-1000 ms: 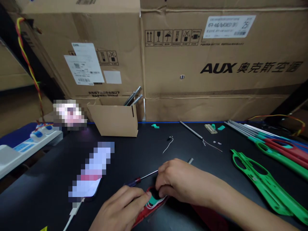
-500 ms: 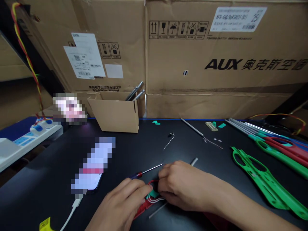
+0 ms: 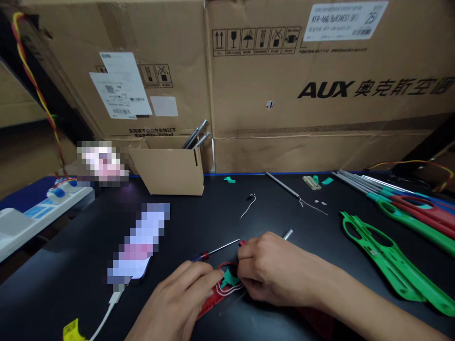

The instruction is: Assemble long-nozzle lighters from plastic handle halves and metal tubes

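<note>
A red plastic handle shell lies between my hands at the front of the table, with a green piece and white wires in it. My left hand is closed on the shell's near left side. My right hand is closed at its far end, where a bit of red shows past the fingertips; the fingers hide what exactly they pinch. A screwdriver lies just beyond both hands. Behind my right hand the end of a metal tube sticks out.
Green handle shells lie on the right, near several red, green and blue handles with metal tubes. Farther back are a loose tube with wires, a small wire and a cardboard box. A phone charges on the left.
My right hand has shifted slightly, and a red bit now shows at its fingertips. More of the green piece is visible. The view has tilted a little.
</note>
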A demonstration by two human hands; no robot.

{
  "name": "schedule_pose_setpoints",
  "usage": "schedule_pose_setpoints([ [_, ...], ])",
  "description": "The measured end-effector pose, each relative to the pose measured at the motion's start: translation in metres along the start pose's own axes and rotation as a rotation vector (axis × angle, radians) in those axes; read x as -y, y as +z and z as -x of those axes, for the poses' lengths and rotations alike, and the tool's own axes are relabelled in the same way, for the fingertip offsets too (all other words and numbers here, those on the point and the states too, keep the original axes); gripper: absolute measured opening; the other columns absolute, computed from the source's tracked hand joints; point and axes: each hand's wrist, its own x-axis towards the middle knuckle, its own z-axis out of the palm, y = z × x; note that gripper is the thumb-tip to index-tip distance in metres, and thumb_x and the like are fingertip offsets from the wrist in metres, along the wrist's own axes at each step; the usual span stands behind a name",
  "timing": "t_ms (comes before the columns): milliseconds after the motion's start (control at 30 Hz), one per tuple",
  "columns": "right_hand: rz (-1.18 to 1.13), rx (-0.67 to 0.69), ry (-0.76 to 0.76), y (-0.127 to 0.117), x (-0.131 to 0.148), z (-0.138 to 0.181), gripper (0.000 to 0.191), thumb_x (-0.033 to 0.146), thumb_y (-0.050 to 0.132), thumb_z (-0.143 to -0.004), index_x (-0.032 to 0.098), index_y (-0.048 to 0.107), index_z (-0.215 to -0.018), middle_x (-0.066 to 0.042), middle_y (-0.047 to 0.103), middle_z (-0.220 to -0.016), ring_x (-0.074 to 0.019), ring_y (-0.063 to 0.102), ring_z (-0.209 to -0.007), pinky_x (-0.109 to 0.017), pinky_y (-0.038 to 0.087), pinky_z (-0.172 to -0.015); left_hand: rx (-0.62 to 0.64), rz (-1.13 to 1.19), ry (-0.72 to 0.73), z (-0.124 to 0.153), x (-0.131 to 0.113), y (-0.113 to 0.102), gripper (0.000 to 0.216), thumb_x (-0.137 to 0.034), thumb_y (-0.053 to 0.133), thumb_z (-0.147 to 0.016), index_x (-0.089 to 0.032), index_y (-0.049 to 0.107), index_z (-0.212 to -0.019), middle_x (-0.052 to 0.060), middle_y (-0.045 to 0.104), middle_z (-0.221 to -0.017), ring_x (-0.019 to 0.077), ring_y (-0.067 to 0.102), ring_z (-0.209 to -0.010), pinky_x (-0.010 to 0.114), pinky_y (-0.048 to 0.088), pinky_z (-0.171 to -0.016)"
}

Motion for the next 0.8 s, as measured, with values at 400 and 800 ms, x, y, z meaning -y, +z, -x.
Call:
schedule_pose_setpoints([
  [400,-0.041,0.003,0.017,-0.0019,-0.0044,0.0003,0.013,0.017,0.059,-0.082,0.019,0.062,-0.069,0.002,0.065,-0.07,-0.0116,0.052,-0.061,-0.026,0.033,-0.057,-0.081,-0.067,0.017,-0.003,-0.0052,-0.0011,0.051,0.001,0.037,-0.085,-0.024,0.056,-0.126,0.006,0.065,-0.109,0.0158,0.065,-0.087,0.025,0.057,-0.075],
  [800,-0.079,0.043,0.003,-0.0054,-0.0036,-0.001,0.012,0.017,0.06,-0.083,0.019,0.063,-0.071,0.003,0.064,-0.071,-0.0117,0.052,-0.064,-0.025,0.034,-0.058,-0.052,-0.023,-0.02,-0.0052,-0.0072,-0.0019,0.045,0.001,0.04,-0.085,-0.026,0.06,-0.115,0.004,0.068,-0.107,0.0157,0.065,-0.085,0.024,0.056,-0.075],
])
